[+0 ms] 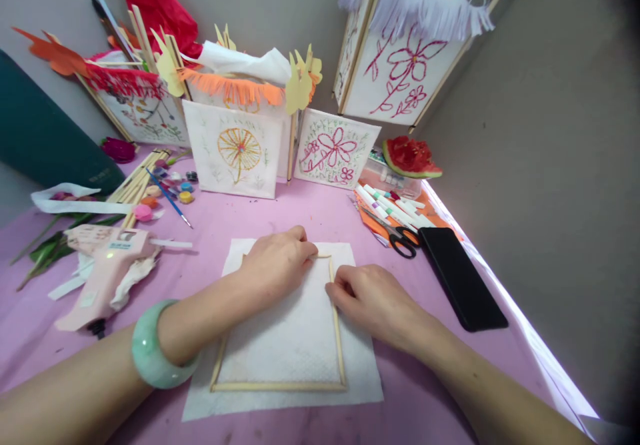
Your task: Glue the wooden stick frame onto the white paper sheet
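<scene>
A white fabric-like sheet (364,371) lies flat in front of me, with a rectangular frame of thin wooden sticks (280,386) on it. My left hand (275,268) reaches over the sheet and is closed at the frame's top stick, thumb and fingers together near the upper right corner. Part of the top stick and the upper left corner are hidden beneath that hand. On the right side, my right hand (373,301) pinches the upper part of the side stick. The two hands are close but apart. A green bangle (153,345) is on my left wrist.
A pink glue gun (107,265), loose sticks (143,178) and a paintbrush (170,198) lie left. Scissors (395,231), markers (387,203) and a black phone (463,278) lie right. Behind stand decorated panels (200,158) and lanterns; one lantern (395,65) hangs at upper right.
</scene>
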Available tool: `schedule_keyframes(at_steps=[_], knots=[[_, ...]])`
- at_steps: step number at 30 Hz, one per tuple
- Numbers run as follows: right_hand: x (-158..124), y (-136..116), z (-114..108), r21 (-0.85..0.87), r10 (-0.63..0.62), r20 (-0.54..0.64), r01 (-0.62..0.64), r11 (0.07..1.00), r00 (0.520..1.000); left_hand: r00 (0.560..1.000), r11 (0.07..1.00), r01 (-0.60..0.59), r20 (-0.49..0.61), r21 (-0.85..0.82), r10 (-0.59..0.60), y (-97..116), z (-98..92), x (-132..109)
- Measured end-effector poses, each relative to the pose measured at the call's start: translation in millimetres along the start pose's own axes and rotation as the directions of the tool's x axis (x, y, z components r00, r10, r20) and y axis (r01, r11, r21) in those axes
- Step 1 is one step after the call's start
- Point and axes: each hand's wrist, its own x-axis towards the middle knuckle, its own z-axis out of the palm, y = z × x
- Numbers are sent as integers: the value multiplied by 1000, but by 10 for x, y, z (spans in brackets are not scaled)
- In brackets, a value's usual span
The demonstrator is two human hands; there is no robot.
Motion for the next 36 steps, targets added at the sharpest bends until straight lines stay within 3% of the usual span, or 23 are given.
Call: schedule_keyframes(at_steps=[9, 36], knots=[[-13, -24, -20, -49, 7, 8, -6, 999, 1000, 997, 998, -22, -79, -57, 17, -54, 114, 11], [4, -49, 4, -199, -47, 2, 47, 979, 999, 994, 988, -74, -87, -136, 63, -66, 118, 18]])
